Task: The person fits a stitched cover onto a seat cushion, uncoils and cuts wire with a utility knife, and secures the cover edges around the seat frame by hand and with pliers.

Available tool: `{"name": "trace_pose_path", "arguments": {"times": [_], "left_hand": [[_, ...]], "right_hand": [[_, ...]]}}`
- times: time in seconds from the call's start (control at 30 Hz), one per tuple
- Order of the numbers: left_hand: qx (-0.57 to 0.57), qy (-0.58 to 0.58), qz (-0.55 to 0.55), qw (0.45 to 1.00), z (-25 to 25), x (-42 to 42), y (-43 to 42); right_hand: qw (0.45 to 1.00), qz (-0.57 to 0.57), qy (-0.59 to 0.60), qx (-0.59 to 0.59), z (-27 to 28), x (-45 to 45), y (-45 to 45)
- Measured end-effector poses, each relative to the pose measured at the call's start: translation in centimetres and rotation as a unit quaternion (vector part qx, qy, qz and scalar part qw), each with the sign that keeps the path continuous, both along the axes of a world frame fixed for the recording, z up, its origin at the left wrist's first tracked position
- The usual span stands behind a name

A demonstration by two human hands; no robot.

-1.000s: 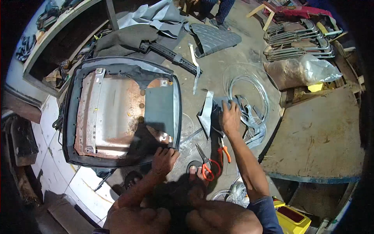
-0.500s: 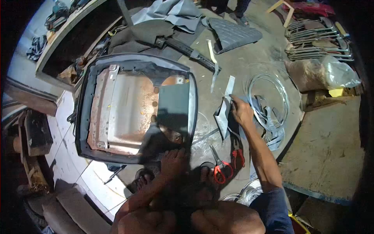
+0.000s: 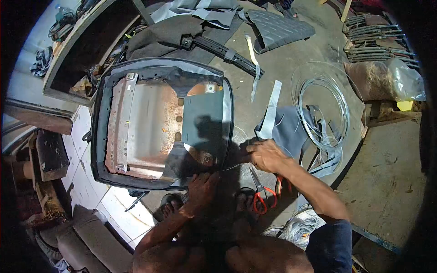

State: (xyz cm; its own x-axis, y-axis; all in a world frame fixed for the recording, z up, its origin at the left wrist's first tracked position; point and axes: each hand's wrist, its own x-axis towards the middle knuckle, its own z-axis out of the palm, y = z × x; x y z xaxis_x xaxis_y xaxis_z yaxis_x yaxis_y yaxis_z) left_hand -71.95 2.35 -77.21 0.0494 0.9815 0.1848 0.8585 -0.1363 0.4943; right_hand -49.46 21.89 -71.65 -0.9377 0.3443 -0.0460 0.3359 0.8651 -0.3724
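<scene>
An upturned seat cushion point(image 3: 145, 123), with a metal pan and a dark cover round its rim, lies in front of me. My left hand point(image 3: 202, 190) is closed on the seat cover point(image 3: 136, 183) at the near right corner. To the right of the cushion, my right hand point(image 3: 266, 156) has its fingers pinched together; what they hold is hidden. A thin pale strand point(image 3: 232, 167) runs between the cushion's corner and these fingers. Just below the right hand are red-handled scissors point(image 3: 260, 195) and red-handled pliers point(image 3: 283, 184), the latter partly covered by my forearm.
Grey fabric pieces point(image 3: 287, 127) and a coil of wire point(image 3: 322, 113) lie on the right. Beyond the cushion are a black metal rail point(image 3: 223, 55) and a quilted piece point(image 3: 280, 31). A wooden board point(image 3: 382, 173) stands far right; more tangled wire point(image 3: 300, 230) sits near my knee.
My right hand has moved left and nearer to me, from the fabric strip towards the cushion's corner. My left hand stays at the cushion's near edge. The view has shifted slightly.
</scene>
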Motion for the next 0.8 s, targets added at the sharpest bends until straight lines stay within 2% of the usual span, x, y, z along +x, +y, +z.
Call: {"name": "trace_pose_path", "arguments": {"times": [0.07,0.13,0.2,0.33,0.37,0.4,0.47,0.53,0.6,0.67,0.73,0.8], "left_hand": [[-0.023,0.016,-0.008,1.000,1.4,0.2,0.5],[-0.041,0.018,0.000,0.999,2.6,0.5,1.0],[-0.059,0.024,0.009,0.998,2.7,0.8,0.9],[-0.043,0.009,0.053,0.998,2.4,1.4,0.9],[-0.044,0.005,0.063,0.997,2.5,1.5,0.9],[-0.043,0.005,0.064,0.997,2.5,1.6,1.0],[-0.059,-0.004,0.070,0.996,2.6,1.7,1.0],[-0.087,0.001,0.074,0.993,2.9,1.9,1.1],[-0.113,0.006,0.079,0.990,2.8,2.1,1.2],[-0.095,0.013,0.087,0.992,2.5,2.3,1.0],[-0.107,0.018,0.086,0.990,2.1,2.2,1.0],[-0.119,0.022,0.084,0.989,1.6,2.3,0.8]], "right_hand": [[0.997,0.035,-0.058,0.048,0.0,-0.2,0.5],[0.998,0.023,-0.046,0.045,-1.0,-0.2,0.5],[0.996,0.011,-0.089,-0.008,-1.3,-0.8,0.5],[0.998,0.042,-0.026,-0.040,-2.0,-1.1,1.2],[0.995,0.039,0.075,-0.048,-2.2,-1.4,1.3],[0.995,0.040,0.076,-0.048,-2.2,-1.5,1.6],[0.995,0.063,0.047,-0.062,-2.0,-1.9,1.8],[0.992,-0.022,0.023,-0.121,-3.9,-1.9,1.4],[0.997,0.043,-0.044,-0.052,-2.8,-2.5,1.9],[0.993,0.088,-0.044,-0.062,-2.1,-2.7,2.4],[0.988,0.140,-0.060,-0.021,-2.2,-2.9,2.5],[0.987,0.110,-0.091,-0.066,-1.7,-3.4,2.5]]}}
